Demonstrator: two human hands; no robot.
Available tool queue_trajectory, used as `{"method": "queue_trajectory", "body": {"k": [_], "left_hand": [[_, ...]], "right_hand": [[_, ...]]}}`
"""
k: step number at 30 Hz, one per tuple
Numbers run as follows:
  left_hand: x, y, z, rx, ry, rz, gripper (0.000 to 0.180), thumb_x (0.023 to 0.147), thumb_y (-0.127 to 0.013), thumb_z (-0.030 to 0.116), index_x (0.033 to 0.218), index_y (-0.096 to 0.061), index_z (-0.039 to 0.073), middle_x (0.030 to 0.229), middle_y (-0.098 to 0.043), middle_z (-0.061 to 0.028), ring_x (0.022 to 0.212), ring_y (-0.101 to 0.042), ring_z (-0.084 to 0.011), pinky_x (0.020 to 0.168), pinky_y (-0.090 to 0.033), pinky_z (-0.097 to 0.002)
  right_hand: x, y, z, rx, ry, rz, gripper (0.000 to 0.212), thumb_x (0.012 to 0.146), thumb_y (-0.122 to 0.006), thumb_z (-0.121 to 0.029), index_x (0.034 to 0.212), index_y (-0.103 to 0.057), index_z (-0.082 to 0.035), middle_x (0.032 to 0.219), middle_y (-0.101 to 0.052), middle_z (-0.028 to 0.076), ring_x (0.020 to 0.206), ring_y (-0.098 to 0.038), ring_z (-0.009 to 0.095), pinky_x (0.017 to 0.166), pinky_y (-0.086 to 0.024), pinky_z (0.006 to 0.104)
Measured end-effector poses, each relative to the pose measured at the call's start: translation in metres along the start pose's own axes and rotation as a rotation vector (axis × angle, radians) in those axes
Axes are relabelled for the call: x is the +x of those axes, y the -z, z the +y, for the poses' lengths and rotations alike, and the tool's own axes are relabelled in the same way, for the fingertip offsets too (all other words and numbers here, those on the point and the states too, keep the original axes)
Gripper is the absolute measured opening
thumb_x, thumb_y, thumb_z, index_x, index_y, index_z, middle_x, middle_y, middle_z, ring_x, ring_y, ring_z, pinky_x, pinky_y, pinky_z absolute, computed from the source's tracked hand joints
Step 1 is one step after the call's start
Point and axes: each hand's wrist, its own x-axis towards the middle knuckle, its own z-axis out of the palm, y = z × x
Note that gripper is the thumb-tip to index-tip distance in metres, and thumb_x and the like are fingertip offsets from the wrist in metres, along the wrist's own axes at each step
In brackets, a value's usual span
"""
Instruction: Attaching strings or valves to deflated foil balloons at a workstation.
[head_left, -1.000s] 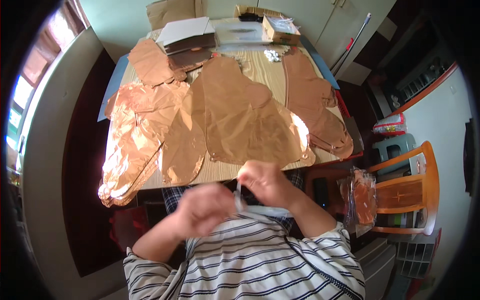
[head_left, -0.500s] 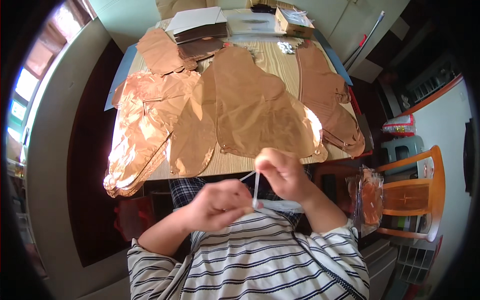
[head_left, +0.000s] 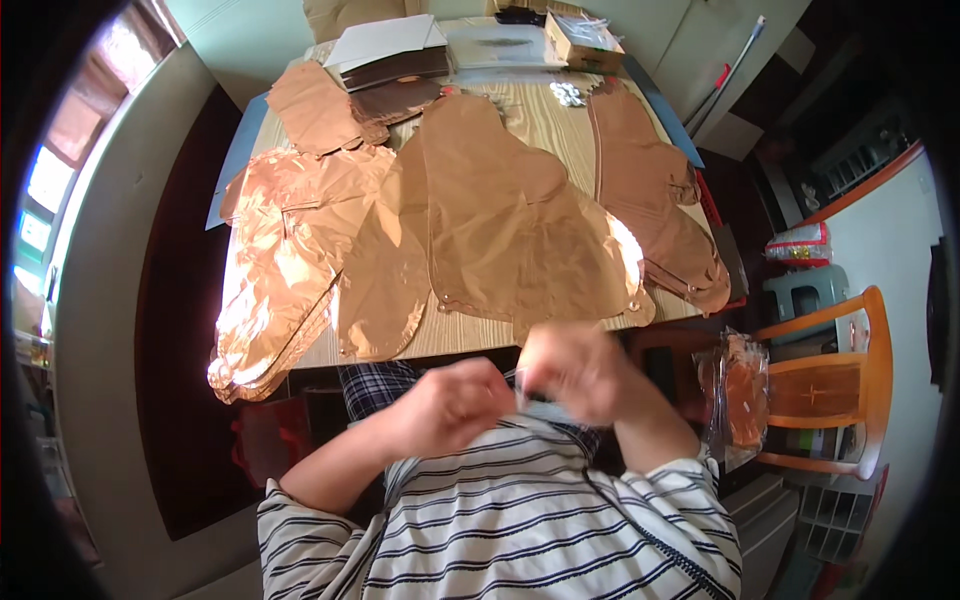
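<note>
Above my lap, just off the table's near edge, my left hand [head_left: 455, 405] is closed, its fingertips pinching a thin white strip [head_left: 521, 388]. Close beside it is my right hand [head_left: 578, 370], curled round the strip's upper part and smeared by motion. Most of the strip is hidden between the two hands. Some whitish see-through plastic [head_left: 550, 411] lies on my lap beneath them. Nearest on the table is a flat copper-coloured foil balloon [head_left: 510, 220], its lower edge just beyond my right hand. Shinier, crumpled foil balloons [head_left: 290, 250] lie to its left.
More flat foil balloons [head_left: 645, 180] lie at the right of the wooden table [head_left: 400, 349]. Toward the back are small white pieces [head_left: 567, 94], stacked white sheets [head_left: 385, 40] and an open box [head_left: 585, 42]. A wooden chair [head_left: 818, 390] with bagged copper foil stands at the right.
My right hand has come down toward my left, and the strip that stretched upright between them is now mostly covered. My left hand has shifted slightly. The balloons on the table lie as before.
</note>
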Motion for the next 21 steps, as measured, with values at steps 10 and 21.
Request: {"method": "queue_trajectory", "body": {"k": [10,21], "left_hand": [[0.000,-0.004,0.005,-0.107,-0.040,0.086,0.011,0.087,-0.065,-0.003,0.096,-0.072,-0.002,0.084,-0.064,-0.0086,0.075,-0.060,-0.0151,0.067,-0.049,-0.0280],[0.005,0.013,0.005,0.093,-0.073,0.301,0.014,0.083,-0.066,-0.005,0.096,-0.070,-0.001,0.087,-0.064,-0.0105,0.074,-0.062,-0.0201,0.067,-0.050,-0.0315]], "right_hand": [[0.003,-0.006,0.018,-0.103,-0.202,0.115,0.012,0.095,-0.058,-0.013,0.086,-0.059,-0.005,0.078,-0.059,0.011,0.069,-0.060,0.027,0.060,-0.046,0.0349],[-0.018,-0.034,0.029,-0.077,-0.053,-0.011,0.012,0.093,-0.060,-0.012,0.085,-0.057,-0.004,0.073,-0.057,0.011,0.070,-0.060,0.029,0.065,-0.048,0.0356]]}}
